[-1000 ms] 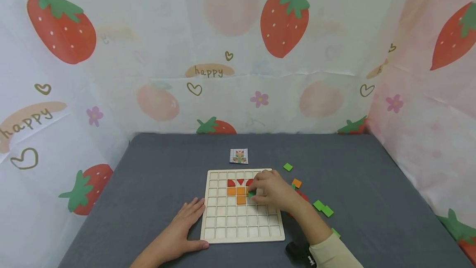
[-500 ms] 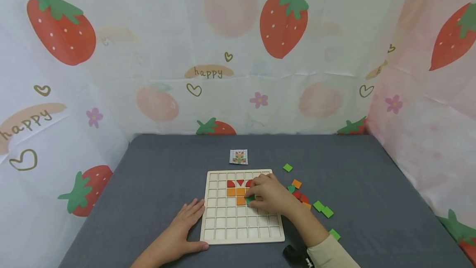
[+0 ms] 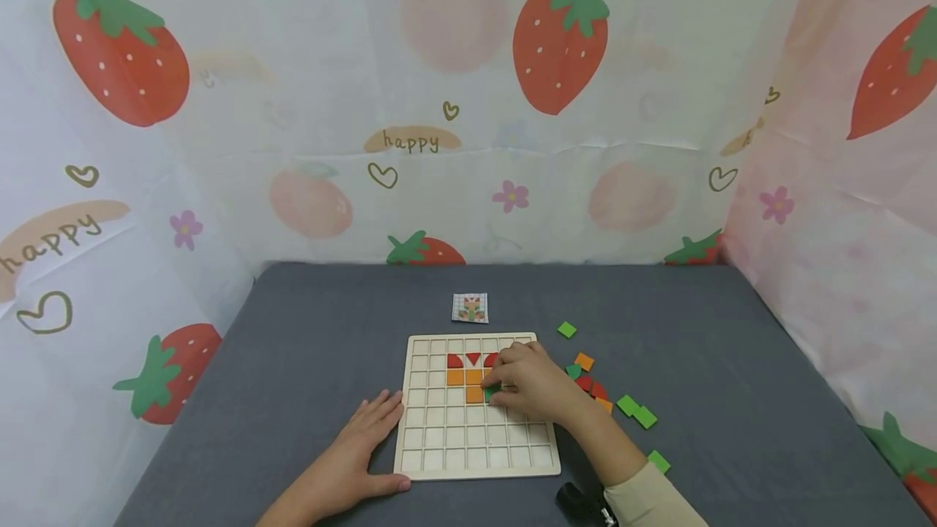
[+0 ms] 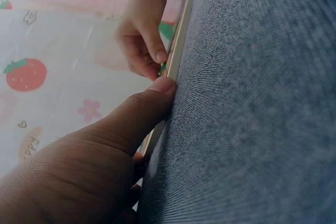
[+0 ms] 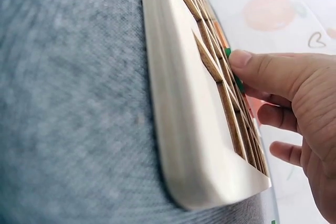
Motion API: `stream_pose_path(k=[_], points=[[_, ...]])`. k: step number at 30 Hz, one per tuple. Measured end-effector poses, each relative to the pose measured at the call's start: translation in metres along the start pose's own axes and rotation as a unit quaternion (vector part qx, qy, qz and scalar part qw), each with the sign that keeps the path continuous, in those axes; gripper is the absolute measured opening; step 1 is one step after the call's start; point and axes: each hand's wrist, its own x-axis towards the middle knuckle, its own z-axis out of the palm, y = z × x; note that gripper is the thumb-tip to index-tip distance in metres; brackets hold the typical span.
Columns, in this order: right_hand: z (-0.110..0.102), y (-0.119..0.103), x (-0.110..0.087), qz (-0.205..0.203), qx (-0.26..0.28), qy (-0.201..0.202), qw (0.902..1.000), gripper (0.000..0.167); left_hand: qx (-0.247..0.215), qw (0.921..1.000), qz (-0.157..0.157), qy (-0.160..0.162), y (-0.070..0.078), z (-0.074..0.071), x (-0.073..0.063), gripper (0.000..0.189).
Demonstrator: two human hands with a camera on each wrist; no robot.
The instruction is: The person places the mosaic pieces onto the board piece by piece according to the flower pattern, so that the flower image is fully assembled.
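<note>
A pale wooden grid board [image 3: 445, 435] lies on the grey cloth. Near its top sit red pieces [image 3: 455, 361] in a row, with orange square tiles [image 3: 474, 394] below them. My right hand [image 3: 533, 381] pinches a green tile [image 3: 491, 392] between thumb and fingers, at a cell right of the lowest orange tile. In the right wrist view the thumb is against this green tile [image 5: 239, 83], low at the grid; its far side is hidden by the fingers. My left hand [image 3: 361, 447] rests at the board's left edge with fingers extended, the thumb near its front corner.
A small printed pattern card [image 3: 470, 308] lies behind the board. Loose green tiles [image 3: 645, 416], orange tiles [image 3: 583, 361] and red pieces [image 3: 599, 390] are scattered to the right, partly behind the right forearm. A black object [image 3: 577, 503] lies by the right sleeve.
My right hand has moved slightly toward me with the green tile, from beside the upper orange row to the cell beside the lower orange tile. The left hand stays put.
</note>
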Motion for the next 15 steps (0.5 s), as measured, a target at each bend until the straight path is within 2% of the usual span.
stream_pose_path(k=[12,15], points=[[-0.0022,0.0005,0.0005,0.0,-0.016,-0.006,0.9998,0.019,0.009,0.9998,0.018,0.008,-0.0012,-0.0002,-0.0002,0.11],[-0.0027,0.0001,0.0008,-0.001,-0.017,-0.005,0.9998,0.019,0.003,0.9999,0.013,0.006,-0.0009,-0.0005,-0.0007,0.11]])
